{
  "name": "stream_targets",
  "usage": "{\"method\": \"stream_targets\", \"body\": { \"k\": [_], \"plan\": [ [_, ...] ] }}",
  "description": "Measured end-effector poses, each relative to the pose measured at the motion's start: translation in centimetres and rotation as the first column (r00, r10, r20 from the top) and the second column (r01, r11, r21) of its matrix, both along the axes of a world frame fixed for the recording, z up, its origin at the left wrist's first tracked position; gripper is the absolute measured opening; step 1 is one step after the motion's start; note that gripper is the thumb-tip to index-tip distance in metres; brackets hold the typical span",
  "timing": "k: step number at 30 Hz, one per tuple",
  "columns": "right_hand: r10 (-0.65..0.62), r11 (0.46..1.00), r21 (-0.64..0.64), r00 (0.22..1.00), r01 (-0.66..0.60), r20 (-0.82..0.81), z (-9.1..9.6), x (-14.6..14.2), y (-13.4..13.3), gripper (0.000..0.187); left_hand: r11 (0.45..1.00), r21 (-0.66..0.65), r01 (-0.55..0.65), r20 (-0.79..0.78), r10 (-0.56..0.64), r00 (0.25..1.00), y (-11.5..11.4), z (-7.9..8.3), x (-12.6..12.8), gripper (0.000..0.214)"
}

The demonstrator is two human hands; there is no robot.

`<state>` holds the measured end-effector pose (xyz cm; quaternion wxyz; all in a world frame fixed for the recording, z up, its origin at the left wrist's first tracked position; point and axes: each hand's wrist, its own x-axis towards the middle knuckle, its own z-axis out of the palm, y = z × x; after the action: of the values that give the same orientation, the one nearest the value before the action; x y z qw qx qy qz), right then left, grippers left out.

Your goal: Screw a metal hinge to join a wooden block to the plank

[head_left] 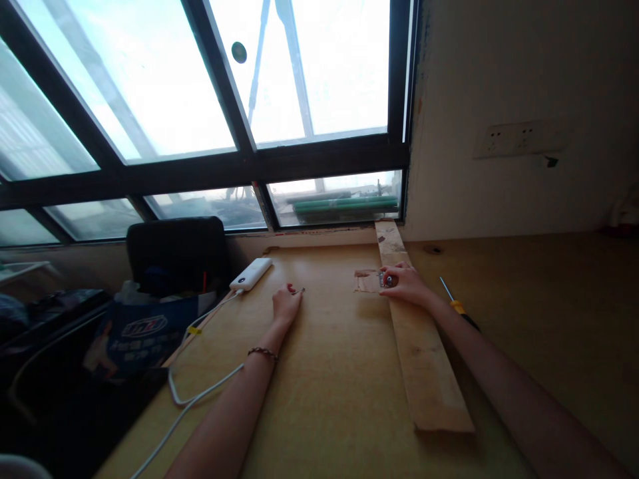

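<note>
Bright daylight comes through a wide window [319, 73], its dark frame [329, 150] split into large upper panes [164, 80] and low panes [204, 207] beneath. To its right, a pale wall [499, 73] in shade bears sockets [516, 138]. A yellowish table [339, 386] reaches toward the window and along this wall, and a black chair [174, 243] stands at its left in the shadows.

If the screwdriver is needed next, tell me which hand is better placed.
Probably the right hand: it's nearer the screwdriver, though holding a metal piece. The left hand, across the plank, pinches something too small to identify.
</note>
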<state>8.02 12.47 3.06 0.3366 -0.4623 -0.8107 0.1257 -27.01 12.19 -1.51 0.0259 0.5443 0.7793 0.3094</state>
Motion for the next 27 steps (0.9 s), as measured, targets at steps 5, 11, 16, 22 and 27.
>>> {"method": "stream_targets", "body": {
  "k": [5,11,16,22,27],
  "plan": [
    [0.001,1.0,-0.008,1.0,-0.001,0.009,-0.1,0.1,0.2,0.022,0.995,0.098,-0.033,0.045,0.028,0.999,0.0,-0.2,-0.5,0.026],
    [-0.008,1.0,0.001,1.0,0.008,0.009,0.0,0.0,0.0,0.022,0.97,0.24,0.022,0.153,-0.06,0.986,0.3,-0.2,-0.7,0.024],
    [0.001,1.0,0.006,1.0,-0.001,-0.005,0.2,0.0,-0.2,0.02,0.984,0.127,0.124,0.082,-0.135,0.987,0.5,0.0,-0.1,0.027],
    [-0.001,1.0,0.003,1.0,0.001,0.002,0.1,-0.1,0.0,0.021,0.997,0.053,0.064,0.088,-0.068,0.994,0.0,0.5,0.3,0.029],
    [-0.004,1.0,-0.003,1.0,0.004,0.008,0.0,0.0,0.0,0.022,0.984,-0.067,-0.164,-0.064,0.16,0.985,-0.4,0.9,0.8,0.03]
  ]
}}
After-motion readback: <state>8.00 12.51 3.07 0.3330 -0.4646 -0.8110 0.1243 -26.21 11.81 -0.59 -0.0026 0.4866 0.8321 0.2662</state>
